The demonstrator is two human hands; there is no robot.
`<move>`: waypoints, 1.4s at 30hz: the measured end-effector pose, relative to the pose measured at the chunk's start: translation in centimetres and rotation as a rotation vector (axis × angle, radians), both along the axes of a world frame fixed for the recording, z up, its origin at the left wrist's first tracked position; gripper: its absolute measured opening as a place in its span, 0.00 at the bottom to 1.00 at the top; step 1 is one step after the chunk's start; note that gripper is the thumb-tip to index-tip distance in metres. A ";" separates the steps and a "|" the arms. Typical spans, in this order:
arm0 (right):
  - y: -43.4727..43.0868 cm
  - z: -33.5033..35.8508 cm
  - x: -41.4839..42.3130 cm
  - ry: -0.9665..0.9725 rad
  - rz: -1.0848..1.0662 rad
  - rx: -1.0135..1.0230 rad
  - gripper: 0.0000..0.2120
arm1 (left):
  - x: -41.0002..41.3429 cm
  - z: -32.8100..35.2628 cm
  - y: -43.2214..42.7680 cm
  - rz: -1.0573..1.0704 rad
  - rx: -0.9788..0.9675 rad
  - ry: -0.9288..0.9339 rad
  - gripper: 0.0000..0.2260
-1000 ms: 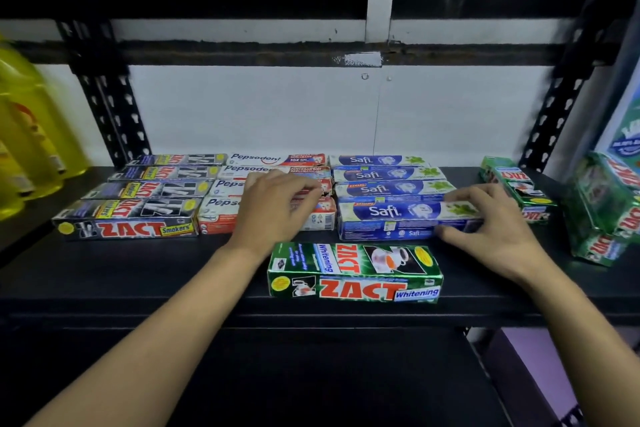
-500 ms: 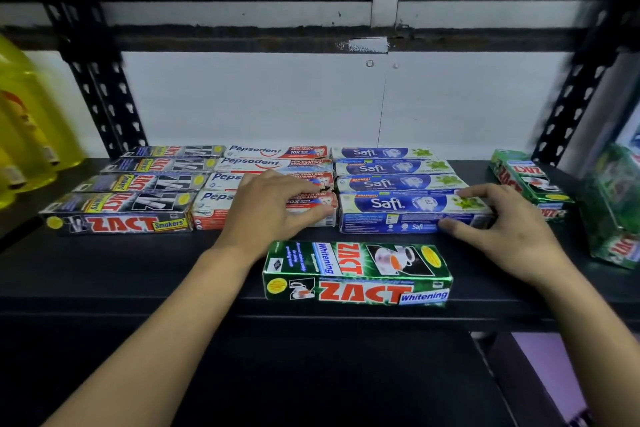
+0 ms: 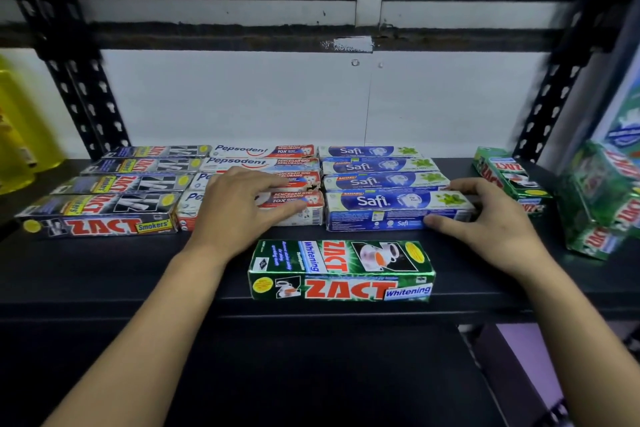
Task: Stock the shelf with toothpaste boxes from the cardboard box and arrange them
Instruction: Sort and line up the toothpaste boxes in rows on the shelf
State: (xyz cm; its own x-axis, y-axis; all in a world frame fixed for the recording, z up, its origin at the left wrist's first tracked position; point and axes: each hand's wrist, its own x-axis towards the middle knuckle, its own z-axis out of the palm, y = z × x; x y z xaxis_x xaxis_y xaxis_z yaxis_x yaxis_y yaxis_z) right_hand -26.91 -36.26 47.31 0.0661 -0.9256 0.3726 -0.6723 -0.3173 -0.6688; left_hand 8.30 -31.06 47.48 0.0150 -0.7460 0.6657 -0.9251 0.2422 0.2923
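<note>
Little has moved over the last half second: both hands keep their places on the rows, and only the view has drifted, setting everything slightly further left. The left hand [image 3: 242, 208] lies palm down on the two frontmost of the white-and-red Pepsodent toothpaste boxes [image 3: 263, 161], fingers spread and nearly straight, released and grasping nothing. The right hand [image 3: 495, 222] grasps the right end of the front blue-and-white Safi toothpaste box [image 3: 374, 204], thumb against its front face and fingers curled over its top.

On the flat black shelf board [image 3: 104, 270] three columns, each four boxes deep, run forward from the back edge, packed side by side. The grey-and-black ZACT Smokers toothpaste boxes [image 3: 104, 215] lie toward the left edge and the Pepsodent ones in the centre. To their right, three more blue-and-white Safi boxes [image 3: 377, 166] lie behind the held one. A green cardboard ZACT Whitening toothpaste box [image 3: 341, 270] lies alone at the front edge, lengthwise along it, between the two forearms and apart from the rows.

Toward the back right corner a small stack of green ZACT boxes [image 3: 509, 177] lies at an angle, apart from the Safi column. Further green ZACT packs [image 3: 602, 204] at the right edge are blurred. Yellow plastic bottles [image 3: 14, 135] stand beyond the left edge. Black perforated metal uprights [image 3: 86, 97] rise at both back corners against a white wall panel [image 3: 242, 97].
</note>
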 end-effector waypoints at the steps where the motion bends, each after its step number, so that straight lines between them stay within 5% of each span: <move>1: 0.0 0.0 0.0 0.002 -0.001 -0.003 0.31 | 0.3 0.1 0.3 0.021 -0.007 0.013 0.29; 10: -0.5 -0.3 -0.1 0.045 -0.004 -0.020 0.31 | 0.6 -0.4 2.1 0.002 0.220 -0.058 0.34; 16: -0.6 -0.4 -0.2 0.082 -0.007 -0.031 0.30 | 0.9 -0.7 2.0 0.015 0.199 -0.109 0.23; 42: -0.5 -0.1 0.0 0.107 -0.015 -0.044 0.30 | 0.0 0.3 3.6 -0.100 0.096 0.127 0.23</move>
